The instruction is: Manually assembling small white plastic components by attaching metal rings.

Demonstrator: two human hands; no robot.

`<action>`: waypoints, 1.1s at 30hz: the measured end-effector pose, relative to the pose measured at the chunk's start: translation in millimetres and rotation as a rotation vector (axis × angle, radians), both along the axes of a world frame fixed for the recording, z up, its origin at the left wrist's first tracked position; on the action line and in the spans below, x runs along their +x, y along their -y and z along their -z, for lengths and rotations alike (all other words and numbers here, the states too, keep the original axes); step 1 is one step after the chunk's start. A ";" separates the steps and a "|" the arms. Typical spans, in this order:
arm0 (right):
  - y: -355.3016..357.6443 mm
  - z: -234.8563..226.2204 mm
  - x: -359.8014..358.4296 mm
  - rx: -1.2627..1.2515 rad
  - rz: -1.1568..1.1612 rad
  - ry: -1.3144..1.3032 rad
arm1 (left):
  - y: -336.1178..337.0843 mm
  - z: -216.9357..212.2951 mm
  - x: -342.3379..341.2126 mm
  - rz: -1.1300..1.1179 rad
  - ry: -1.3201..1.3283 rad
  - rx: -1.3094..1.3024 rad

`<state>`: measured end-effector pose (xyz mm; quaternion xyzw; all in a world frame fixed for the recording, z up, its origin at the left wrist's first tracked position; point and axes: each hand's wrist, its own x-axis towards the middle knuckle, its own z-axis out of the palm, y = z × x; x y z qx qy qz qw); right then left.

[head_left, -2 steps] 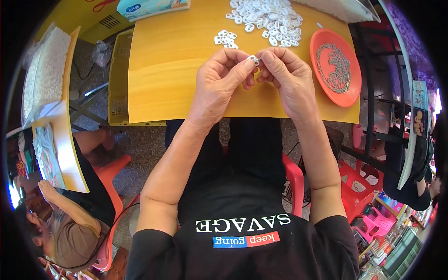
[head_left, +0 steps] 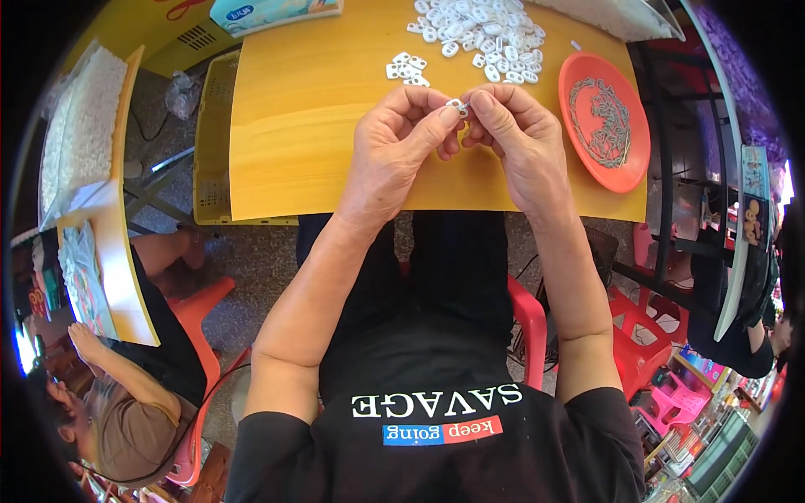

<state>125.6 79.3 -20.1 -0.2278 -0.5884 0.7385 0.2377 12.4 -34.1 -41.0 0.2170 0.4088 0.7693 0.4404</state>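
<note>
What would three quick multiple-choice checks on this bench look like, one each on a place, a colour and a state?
1. Where does the orange plate sit on the yellow table?
A. at its right end
B. at its left end
C. under the hands

2. What colour are the small loose parts in the big pile?
A. black
B. white
C. green

3. How is the small part held?
A. it lies alone on the table
B. left hand only, right hand away
C. pinched between both hands

Answers: 1 A, the plate lies right of the right hand. 2 B, the pile is white. 3 C, fingertips of the left hand and the right hand meet on it.
</note>
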 end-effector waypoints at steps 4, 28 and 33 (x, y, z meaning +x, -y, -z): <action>-0.1 0.3 -0.3 0.019 0.008 0.008 | -0.9 1.7 0.3 -0.003 -0.008 0.012; 13.6 0.9 -8.4 0.302 0.138 0.056 | -2.3 6.5 1.3 -0.057 -0.011 0.033; 15.6 1.0 -11.1 0.292 0.137 0.032 | -2.1 4.1 4.2 -0.114 -0.083 -0.017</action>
